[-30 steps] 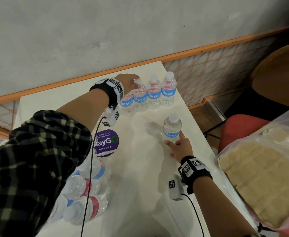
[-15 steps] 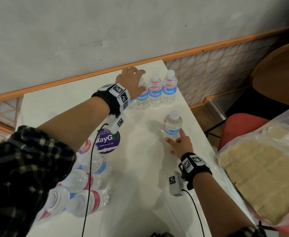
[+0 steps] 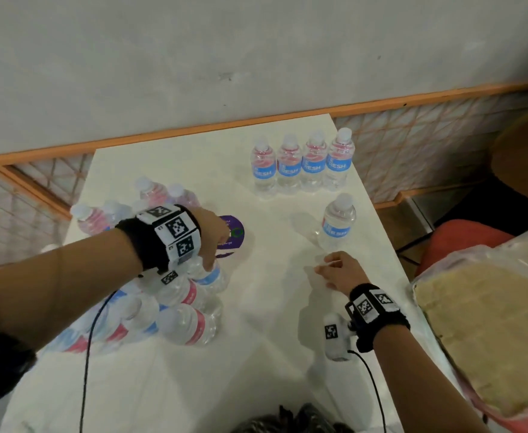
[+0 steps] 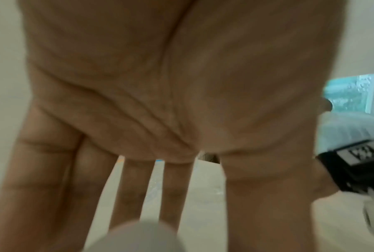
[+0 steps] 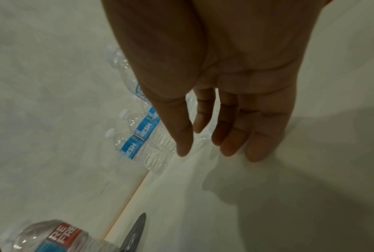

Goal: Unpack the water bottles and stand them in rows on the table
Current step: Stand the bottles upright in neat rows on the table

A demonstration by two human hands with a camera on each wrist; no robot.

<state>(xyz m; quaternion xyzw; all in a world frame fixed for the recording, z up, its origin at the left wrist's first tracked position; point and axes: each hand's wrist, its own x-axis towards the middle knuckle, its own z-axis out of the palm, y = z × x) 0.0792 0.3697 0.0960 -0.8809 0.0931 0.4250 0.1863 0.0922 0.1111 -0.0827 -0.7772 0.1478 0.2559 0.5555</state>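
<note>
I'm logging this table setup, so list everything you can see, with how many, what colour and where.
Row of bottles: four, clear with blue labels, upright, side by side at the table's far edge.
Single bottle: one, clear, blue label, upright, nearer than the row, just beyond the right hand.
Pack of bottles: count unclear, clear with red and blue labels, lying on the table's left side.
Purple sticker: one, on the pack's wrap.
Table: one, white.
Chair: one, red seat, right of the table.
Plastic bag: one, clear, tan contents, far right.
Left hand: over the pack, fingers straight.
Right hand: on the table, holding nothing.
</note>
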